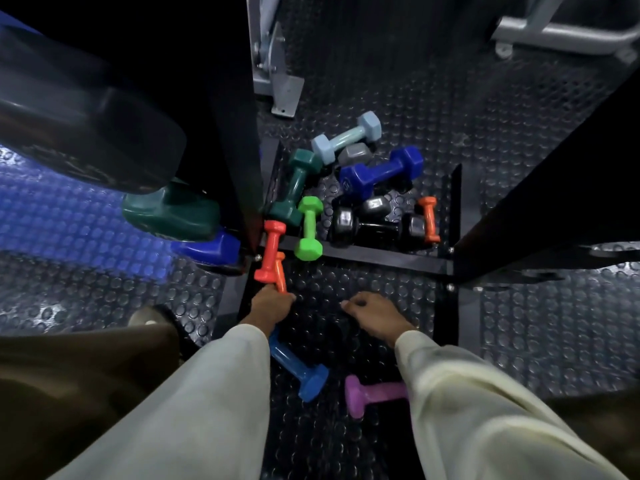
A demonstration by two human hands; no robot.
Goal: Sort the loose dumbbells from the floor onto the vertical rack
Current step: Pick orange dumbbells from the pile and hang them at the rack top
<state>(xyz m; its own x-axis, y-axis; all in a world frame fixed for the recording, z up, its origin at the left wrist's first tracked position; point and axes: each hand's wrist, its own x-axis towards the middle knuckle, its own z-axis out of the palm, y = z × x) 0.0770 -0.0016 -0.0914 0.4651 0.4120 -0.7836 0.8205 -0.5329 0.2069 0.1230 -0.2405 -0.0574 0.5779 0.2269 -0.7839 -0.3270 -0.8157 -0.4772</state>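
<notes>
Left hand (272,303) gripping orange dumbbell (280,275) (red dumbbell (270,251) touching), near rack (363,252)

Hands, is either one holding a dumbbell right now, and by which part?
The left hand grips an orange dumbbell by its near end, the rest sticking out. The right hand holds nothing.

The floor (519,140) is dark studded rubber with a dull sheen, the coloured dumbbells (381,171) look smooth and glossy-coated, the rack base (381,255) matt black metal, the sleeves (194,403) pale cloth.
</notes>
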